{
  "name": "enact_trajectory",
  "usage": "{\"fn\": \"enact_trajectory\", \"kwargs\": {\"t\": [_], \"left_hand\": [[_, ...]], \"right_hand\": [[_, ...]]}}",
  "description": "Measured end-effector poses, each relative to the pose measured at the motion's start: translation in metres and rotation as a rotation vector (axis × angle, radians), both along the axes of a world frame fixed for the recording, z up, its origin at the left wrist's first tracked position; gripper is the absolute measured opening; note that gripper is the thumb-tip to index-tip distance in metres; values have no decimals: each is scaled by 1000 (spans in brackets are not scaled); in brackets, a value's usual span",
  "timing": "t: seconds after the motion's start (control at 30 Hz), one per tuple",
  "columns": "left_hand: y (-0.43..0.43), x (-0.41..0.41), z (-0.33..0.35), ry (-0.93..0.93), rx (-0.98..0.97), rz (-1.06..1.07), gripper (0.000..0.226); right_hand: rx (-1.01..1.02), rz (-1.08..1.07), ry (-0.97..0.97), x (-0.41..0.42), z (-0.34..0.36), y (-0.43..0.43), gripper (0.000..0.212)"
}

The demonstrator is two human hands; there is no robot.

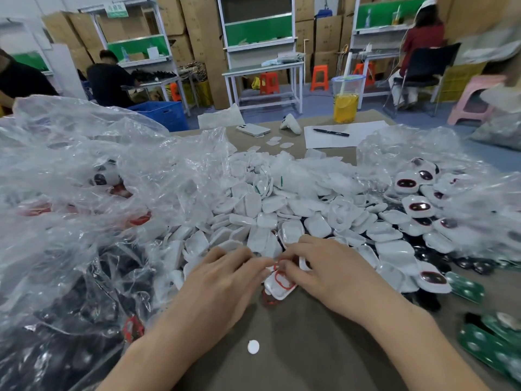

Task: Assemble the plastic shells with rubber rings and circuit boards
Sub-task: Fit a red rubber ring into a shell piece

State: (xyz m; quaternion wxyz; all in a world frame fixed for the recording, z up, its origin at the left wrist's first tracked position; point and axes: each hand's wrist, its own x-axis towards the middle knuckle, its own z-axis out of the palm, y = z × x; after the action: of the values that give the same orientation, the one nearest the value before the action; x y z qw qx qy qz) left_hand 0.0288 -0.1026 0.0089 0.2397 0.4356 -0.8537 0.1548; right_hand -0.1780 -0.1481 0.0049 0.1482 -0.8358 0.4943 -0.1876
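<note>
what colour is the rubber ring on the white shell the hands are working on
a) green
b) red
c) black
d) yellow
b: the rubber ring seated in the white shell is red, with the left hand and right hand both pressing at its top edge.

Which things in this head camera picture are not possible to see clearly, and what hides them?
- Red rubber ring: upper end covered by the fingertips of the left hand and right hand.
- White shell beneath: far part hidden by both hands.
- Dark parts in the plastic bag: blurred by the crumpled film.
- Green circuit boards: cut by the right edge.
</note>
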Motion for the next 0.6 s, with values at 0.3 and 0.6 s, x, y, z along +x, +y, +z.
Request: {"fn": "enact_trajectory", "kwargs": {"t": [0.3,0.6], "left_hand": [[-17,-33,23,735,495,25,22],[-22,-44,21,1199,581,-2,15]], "right_hand": [[71,-65,-532,-8,11,-4,18],[124,-39,-708,-3,16,-5,9]]}}
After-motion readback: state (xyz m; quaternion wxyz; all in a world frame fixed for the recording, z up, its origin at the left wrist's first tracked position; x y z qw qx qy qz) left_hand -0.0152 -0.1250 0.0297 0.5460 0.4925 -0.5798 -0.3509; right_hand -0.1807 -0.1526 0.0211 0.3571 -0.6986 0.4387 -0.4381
